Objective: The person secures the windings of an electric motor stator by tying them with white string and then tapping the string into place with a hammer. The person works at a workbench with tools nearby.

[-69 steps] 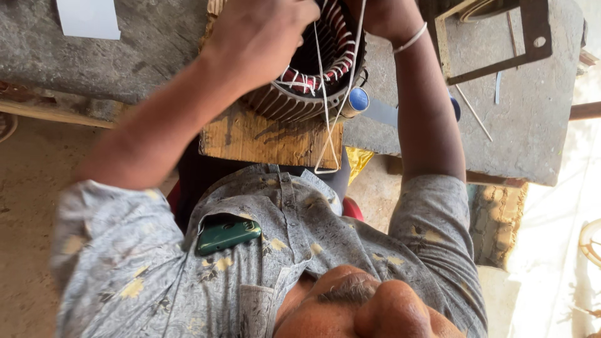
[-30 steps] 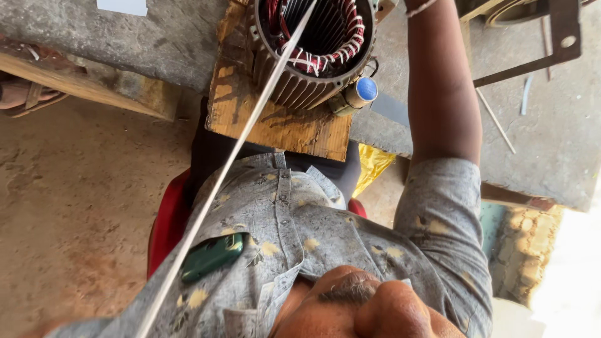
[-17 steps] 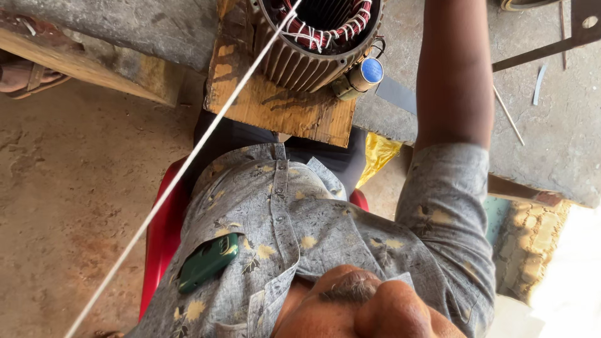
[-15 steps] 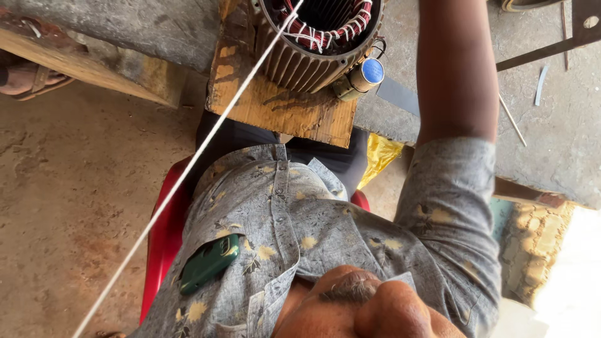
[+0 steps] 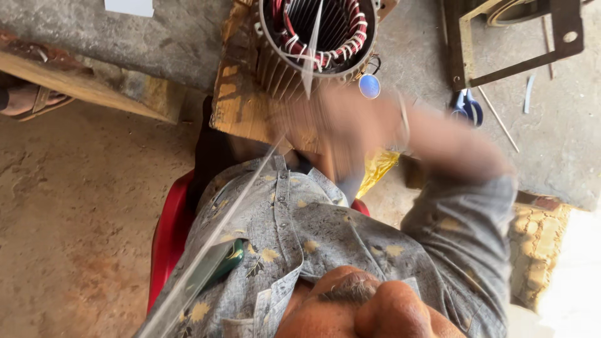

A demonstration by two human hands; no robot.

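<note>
A ribbed metal motor stator (image 5: pixel 280 70) with red and white windings stands on a worn wooden board (image 5: pixel 241 109) in front of my lap. A thin white strand (image 5: pixel 216 228) runs from inside the stator down across my patterned shirt and out at the lower left. My right hand (image 5: pixel 341 125) is a motion blur just below the stator, next to the strand; its grip is not readable. My left hand is out of view. A small blue round cap (image 5: pixel 369 86) sits by the stator's right side.
I sit on a red chair (image 5: pixel 168 231). A green object (image 5: pixel 222 266) sticks out of my shirt pocket. A dark metal frame (image 5: pixel 513 69) and blue-handled scissors (image 5: pixel 468 107) lie on the concrete at right. Another person's sandalled foot (image 5: pixel 25 100) rests by a wooden plank (image 5: pixel 81 84) at left.
My left hand drew the white strand out of the stator toward the lower left and left the view. My right arm has swung down from above the stator to just below it.
</note>
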